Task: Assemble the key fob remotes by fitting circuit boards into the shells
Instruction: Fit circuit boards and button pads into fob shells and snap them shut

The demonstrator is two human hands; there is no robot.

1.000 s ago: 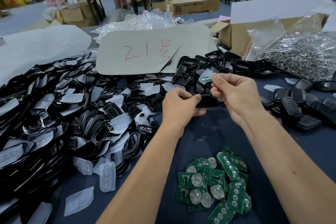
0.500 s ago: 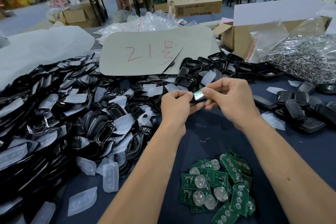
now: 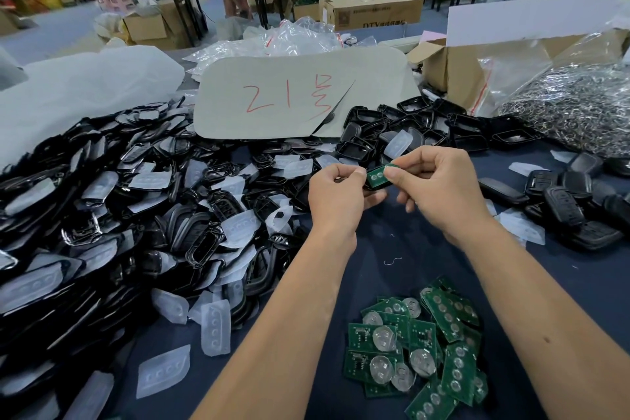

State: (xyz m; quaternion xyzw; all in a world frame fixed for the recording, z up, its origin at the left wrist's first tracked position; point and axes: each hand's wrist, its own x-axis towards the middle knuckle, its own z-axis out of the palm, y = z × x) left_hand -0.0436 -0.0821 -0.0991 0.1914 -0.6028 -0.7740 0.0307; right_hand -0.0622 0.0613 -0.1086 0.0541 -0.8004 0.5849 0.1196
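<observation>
My left hand (image 3: 335,194) grips one end of a black key fob shell (image 3: 372,185) held above the dark blue table. A green circuit board (image 3: 376,175) lies in that shell, and my right hand (image 3: 439,187) pinches its right end with thumb and forefinger. Most of the shell is hidden behind my fingers. A loose pile of green circuit boards (image 3: 422,348) with round metal battery clips lies near the front, between my forearms.
A large heap of black shells and translucent button pads (image 3: 136,215) fills the left side. More empty shells (image 3: 426,126) lie behind my hands, closed fobs (image 3: 572,204) at the right. A grey card marked in red (image 3: 300,99), a cardboard box (image 3: 453,68) and a bag of metal rings (image 3: 579,106) stand at the back.
My right hand brought the green board from up above the shells down to the shell in my left hand, and the board now sits in it.
</observation>
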